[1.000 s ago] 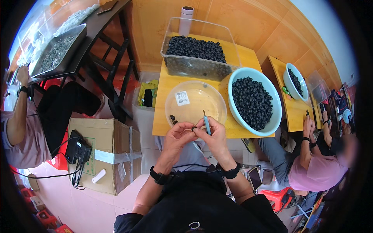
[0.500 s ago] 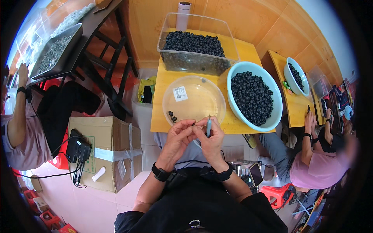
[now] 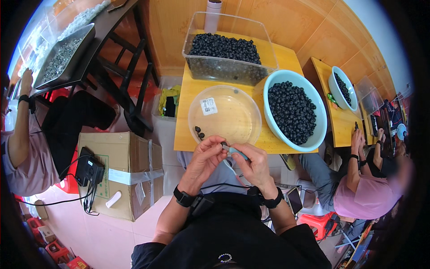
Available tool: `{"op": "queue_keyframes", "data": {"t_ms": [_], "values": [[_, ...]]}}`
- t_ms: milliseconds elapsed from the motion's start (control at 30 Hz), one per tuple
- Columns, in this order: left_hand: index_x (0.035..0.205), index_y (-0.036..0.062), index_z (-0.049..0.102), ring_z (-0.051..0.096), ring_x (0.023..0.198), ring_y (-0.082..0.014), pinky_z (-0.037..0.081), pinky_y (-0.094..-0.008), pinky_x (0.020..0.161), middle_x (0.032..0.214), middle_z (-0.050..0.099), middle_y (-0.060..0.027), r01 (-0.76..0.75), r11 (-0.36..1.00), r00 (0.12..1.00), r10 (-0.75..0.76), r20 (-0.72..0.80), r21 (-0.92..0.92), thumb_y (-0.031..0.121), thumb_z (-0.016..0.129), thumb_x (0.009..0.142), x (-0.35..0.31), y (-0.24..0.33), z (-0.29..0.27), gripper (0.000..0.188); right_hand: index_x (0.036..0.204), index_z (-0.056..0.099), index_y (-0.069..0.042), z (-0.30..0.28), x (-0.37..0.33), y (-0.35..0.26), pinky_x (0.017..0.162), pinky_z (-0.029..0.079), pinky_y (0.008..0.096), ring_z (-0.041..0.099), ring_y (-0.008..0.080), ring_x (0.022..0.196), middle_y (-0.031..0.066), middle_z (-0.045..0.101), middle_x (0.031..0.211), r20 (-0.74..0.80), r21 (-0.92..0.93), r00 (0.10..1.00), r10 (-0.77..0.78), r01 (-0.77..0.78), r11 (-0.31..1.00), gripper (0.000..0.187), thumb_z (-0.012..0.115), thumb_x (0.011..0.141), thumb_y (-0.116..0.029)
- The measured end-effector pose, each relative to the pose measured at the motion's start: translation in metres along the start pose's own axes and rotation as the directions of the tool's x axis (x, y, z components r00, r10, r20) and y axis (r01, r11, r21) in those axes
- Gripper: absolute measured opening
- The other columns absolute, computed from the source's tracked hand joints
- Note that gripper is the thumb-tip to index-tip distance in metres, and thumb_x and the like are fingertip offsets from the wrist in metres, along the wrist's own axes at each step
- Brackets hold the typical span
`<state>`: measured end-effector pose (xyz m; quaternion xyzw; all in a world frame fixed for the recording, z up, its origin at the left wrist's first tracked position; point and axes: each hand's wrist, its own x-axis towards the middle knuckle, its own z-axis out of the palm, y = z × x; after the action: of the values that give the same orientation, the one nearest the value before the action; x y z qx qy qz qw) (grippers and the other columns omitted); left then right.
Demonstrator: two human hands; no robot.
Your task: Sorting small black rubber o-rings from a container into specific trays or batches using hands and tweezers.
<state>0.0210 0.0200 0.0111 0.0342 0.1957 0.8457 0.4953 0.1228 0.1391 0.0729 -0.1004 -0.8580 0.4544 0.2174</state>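
Note:
My left hand [image 3: 207, 157] pinches a small black round part [image 3: 224, 144] between its fingertips, above the near edge of the table. In my right hand [image 3: 253, 163] is a small blue-handled knife [image 3: 238, 153], its metal end reaching left against or close beside that part. Just beyond my hands lies a shallow round clear tray [image 3: 244, 101], with a few black parts [image 3: 199, 132] near its left side and a white label. To the right a light blue basin [image 3: 320, 130] is heaped with black round parts [image 3: 291, 112].
A clear rectangular bin [image 3: 224, 71] of black parts stands at the back of the yellow table [image 3: 181, 134], with a pink bottle [image 3: 213, 17] behind it. A taped cardboard box [image 3: 118, 170] sits at left. Other people work on both sides; a second basin [image 3: 351, 105] is at right.
My right hand has swung the knife from upright to lying leftward, its metal end now at the part in my left hand. The right hand has shifted slightly right and down.

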Motion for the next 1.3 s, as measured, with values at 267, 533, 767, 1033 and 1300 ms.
{"op": "queue_keyframes", "data": {"t_ms": [267, 533, 767, 1033, 1300], "values": [[0.101, 0.0013, 0.057, 0.061, 0.078, -0.0115, 0.052, -0.0219, 0.071, 0.087, 0.062, -0.0056, -0.005, 0.999, 1.000, 0.006, -0.014, 0.044, 0.003, 0.058, 0.084, -0.004, 0.003, 0.003, 0.017, 0.093, 0.062, -0.002, 0.000, -0.002, 0.004, 0.047, 0.043, 0.0300, 0.056, 0.0223, 0.051, 0.0103, 0.060, 0.072, 0.046, -0.116, 0.998, -0.032, 0.037, 0.993, 0.017, 0.063, 0.079, -0.012], [0.094, 0.0032, 0.056, 0.062, 0.075, -0.0105, 0.053, -0.0214, 0.067, 0.086, 0.062, -0.0054, 0.023, 0.996, 1.000, -0.024, 0.017, 0.086, 0.004, 0.059, 0.084, -0.002, 0.005, 0.001, 0.011, 0.091, 0.063, -0.003, -0.003, -0.001, 0.006, 0.046, 0.042, 0.0304, 0.055, 0.0222, 0.051, 0.0096, 0.058, 0.069, 0.042, -0.127, 0.998, -0.043, 0.048, 0.991, 0.016, 0.063, 0.079, -0.012], [0.091, 0.0026, 0.055, 0.060, 0.074, -0.0118, 0.053, -0.0227, 0.067, 0.086, 0.061, -0.0079, 0.013, 0.989, 0.992, -0.031, 0.123, 0.147, 0.002, 0.060, 0.082, -0.003, 0.014, 0.005, 0.010, 0.087, 0.065, -0.001, -0.001, 0.003, 0.032, 0.051, 0.045, 0.0317, 0.060, 0.0268, 0.059, 0.0135, 0.062, 0.074, -0.080, -0.232, 0.994, -0.076, 0.055, 0.971, 0.014, 0.060, 0.081, -0.013], [0.090, 0.0034, 0.055, 0.060, 0.075, -0.0115, 0.053, -0.0230, 0.068, 0.089, 0.061, -0.0077, 0.031, 0.982, 0.999, -0.033, 0.007, 0.186, 0.001, 0.060, 0.082, -0.005, 0.013, 0.005, 0.010, 0.086, 0.064, 0.000, -0.017, 0.004, 0.023, 0.053, 0.045, 0.0320, 0.061, 0.0282, 0.062, 0.0152, 0.063, 0.077, -0.113, -0.141, 0.989, 0.090, -0.105, 0.984, 0.015, 0.059, 0.082, -0.014], [0.092, 0.0044, 0.055, 0.061, 0.075, -0.0104, 0.053, -0.0226, 0.069, 0.088, 0.061, -0.0050, 0.041, 0.982, 0.999, -0.037, -0.025, 0.187, 0.002, 0.060, 0.083, -0.002, 0.010, 0.004, 0.011, 0.089, 0.063, -0.003, -0.009, 0.000, -0.004, 0.047, 0.044, 0.0308, 0.058, 0.0231, 0.052, 0.0106, 0.062, 0.071, 0.066, -0.119, 0.998, -0.007, 0.015, 0.993, 0.015, 0.063, 0.080, -0.014]]}}
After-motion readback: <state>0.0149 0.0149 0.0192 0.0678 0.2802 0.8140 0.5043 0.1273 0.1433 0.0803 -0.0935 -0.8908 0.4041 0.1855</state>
